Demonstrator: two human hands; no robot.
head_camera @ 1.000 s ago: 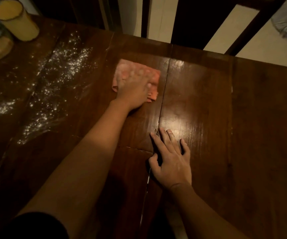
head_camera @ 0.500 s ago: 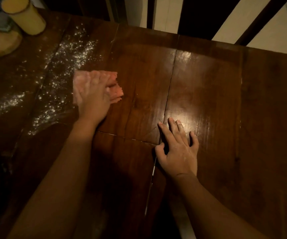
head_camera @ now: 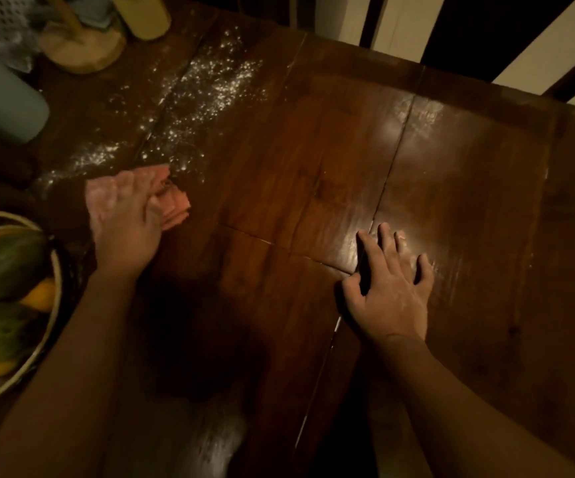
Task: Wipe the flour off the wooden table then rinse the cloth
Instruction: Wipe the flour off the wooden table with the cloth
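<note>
A folded pink cloth point(head_camera: 175, 207) lies on the dark wooden table point(head_camera: 279, 174), pressed down under my left hand point(head_camera: 125, 224), whose fingers cover most of it. White flour point(head_camera: 200, 98) is scattered in a diagonal band just beyond the cloth, toward the far left of the table. My right hand point(head_camera: 391, 288) rests flat on the table to the right, fingers spread, with nothing in it and a dusting of flour on its skin.
A bowl of green and yellow fruit point(head_camera: 6, 298) stands at the left edge. At the far left are a wooden stand base point(head_camera: 82, 50), a yellow cylinder point(head_camera: 143, 15) and a pale blue container point(head_camera: 0, 94). Dark chair slats point(head_camera: 469, 29) rise behind the table's far edge.
My left hand has slid the cloth from the table's middle leftward and toward me, up to the flour band. The view has shifted left. My right hand has stayed planted.
</note>
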